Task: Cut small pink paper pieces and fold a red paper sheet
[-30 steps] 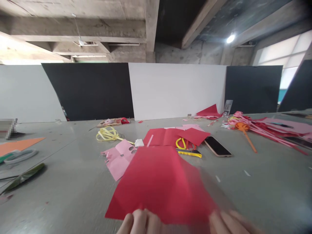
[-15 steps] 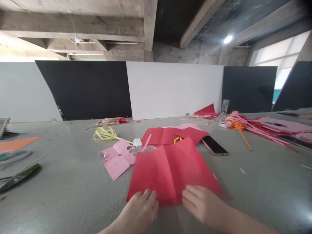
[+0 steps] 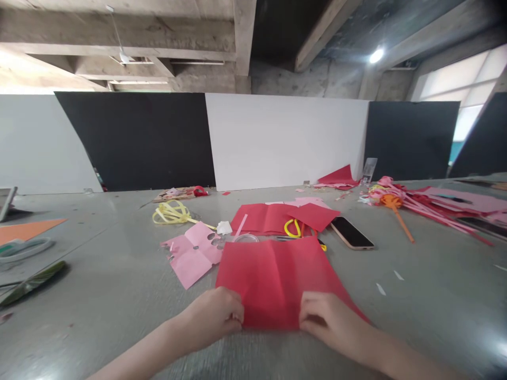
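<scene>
A sheet of red paper (image 3: 273,279) with a crease down its middle lies in front of me. My left hand (image 3: 219,311) pinches its near left part, fingers curled. At the near right, my right hand (image 3: 327,319) grips the same sheet between thumb and fingers. Just beyond its far edge are yellow-handled scissors (image 3: 293,228), partly covered by red paper, and a clear tape roll (image 3: 246,238). To the left lies a creased pink paper (image 3: 194,256) with round holes cut in it.
A phone (image 3: 352,233) lies right of another folded red sheet (image 3: 259,217). Yellow ribbon (image 3: 172,212) is at the back left. Pink strips and an orange paper flower (image 3: 392,201) are at the right. Upright black and white boards (image 3: 289,142) stand behind the table.
The red sheet's far edge has come down, uncovering the scissors. My left hand has shifted slightly up and left, and both hands still hold the near edge.
</scene>
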`<state>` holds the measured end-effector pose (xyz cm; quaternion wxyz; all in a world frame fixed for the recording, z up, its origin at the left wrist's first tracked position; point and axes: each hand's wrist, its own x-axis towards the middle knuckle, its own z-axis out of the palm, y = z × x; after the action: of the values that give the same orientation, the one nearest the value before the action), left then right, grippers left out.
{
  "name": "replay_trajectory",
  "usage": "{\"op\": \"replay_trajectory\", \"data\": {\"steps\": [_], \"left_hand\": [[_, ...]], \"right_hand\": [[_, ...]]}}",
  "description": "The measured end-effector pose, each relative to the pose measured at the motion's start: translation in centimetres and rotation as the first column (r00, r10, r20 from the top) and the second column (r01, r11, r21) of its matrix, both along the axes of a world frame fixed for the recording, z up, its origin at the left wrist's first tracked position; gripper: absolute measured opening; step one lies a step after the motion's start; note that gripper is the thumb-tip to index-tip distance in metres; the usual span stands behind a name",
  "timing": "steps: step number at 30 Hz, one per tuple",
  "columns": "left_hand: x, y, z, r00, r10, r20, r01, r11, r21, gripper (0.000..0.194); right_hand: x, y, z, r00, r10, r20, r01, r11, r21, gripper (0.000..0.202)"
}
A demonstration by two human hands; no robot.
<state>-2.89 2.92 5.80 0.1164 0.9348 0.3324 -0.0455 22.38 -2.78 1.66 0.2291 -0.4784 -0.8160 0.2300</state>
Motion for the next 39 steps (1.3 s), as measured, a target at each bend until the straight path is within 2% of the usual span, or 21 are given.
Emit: {"op": "replay_trajectory", "data": {"steps": [4, 7, 12, 16, 21, 26, 29, 31, 34, 35, 36, 37, 39], "left_hand": [[-0.4, 0.8, -0.3, 0.998, -0.003, 0.066, 0.01, 0.993, -0.114, 0.017], [-0.6, 1.0, -0.6, 0.996, -0.017, 0.093, 0.033, 0.985, -0.168, 0.018], [-0.5, 0.5, -0.6, 0.995, 0.024, 0.096, -0.008, 0.987, -0.16, 0.02], [-0.4, 0.3, -0.6, 0.996, 0.046, 0.072, -0.035, 0.987, -0.156, 0.018], [-0.4, 0.3, -0.7, 0.999, 0.012, 0.05, -0.005, 0.991, -0.134, 0.018], [-0.5, 0.4, -0.3, 1.0, -0.021, 0.006, 0.022, 0.997, -0.078, 0.019], [-0.2, -0.2, -0.2, 0.999, 0.002, -0.041, -0.003, 1.0, -0.013, 0.02], [0.5, -1.3, -0.5, 0.996, 0.06, -0.071, -0.054, 0.996, 0.075, 0.021], [1.9, -3.5, -2.3, 0.989, 0.139, -0.055, -0.12, 0.957, 0.265, 0.031], [2.4, -4.2, -3.1, 0.999, 0.045, -0.025, -0.031, 0.915, 0.402, 0.035], [2.8, -4.7, -4.0, 0.994, -0.108, -0.008, 0.097, 0.85, 0.518, 0.035], [3.2, -5.0, -5.0, 0.976, -0.217, -0.008, 0.178, 0.776, 0.605, 0.035], [3.5, -5.2, -6.6, 0.957, -0.29, -0.026, 0.222, 0.67, 0.708, 0.033]], "right_hand": [[-0.3, 0.2, -0.5, 0.993, -0.117, -0.008, 0.116, 0.992, -0.039, 0.012], [-0.4, 0.2, -0.5, 0.988, -0.157, -0.009, 0.156, 0.986, -0.062, 0.012], [-0.3, 0.2, -0.2, 0.99, -0.14, -0.024, 0.138, 0.987, -0.086, 0.013], [-0.3, 0.6, -0.7, 0.985, -0.172, -0.01, 0.171, 0.981, -0.09, 0.013], [-0.5, 1.0, -1.6, 0.977, -0.211, 0.032, 0.213, 0.977, -0.032, 0.013], [-0.5, 1.4, -1.7, 0.97, -0.231, 0.079, 0.232, 0.972, -0.017, 0.015], [-0.6, 1.4, -1.5, 0.965, -0.244, 0.095, 0.246, 0.969, -0.012, 0.015], [-0.7, 1.4, -1.4, 0.961, -0.258, 0.103, 0.262, 0.965, -0.023, 0.014], [-0.9, 1.4, -1.3, 0.953, -0.276, 0.122, 0.282, 0.959, -0.03, 0.013], [-1.0, 1.4, -1.4, 0.953, -0.277, 0.126, 0.282, 0.959, -0.025, 0.013], [-1.0, 1.3, -1.4, 0.952, -0.277, 0.13, 0.281, 0.959, -0.018, 0.013], [-1.0, 1.3, -1.4, 0.952, -0.278, 0.132, 0.281, 0.96, -0.009, 0.013], [-1.0, 1.3, -1.4, 0.951, -0.278, 0.133, 0.279, 0.96, 0.017, 0.014]]}}
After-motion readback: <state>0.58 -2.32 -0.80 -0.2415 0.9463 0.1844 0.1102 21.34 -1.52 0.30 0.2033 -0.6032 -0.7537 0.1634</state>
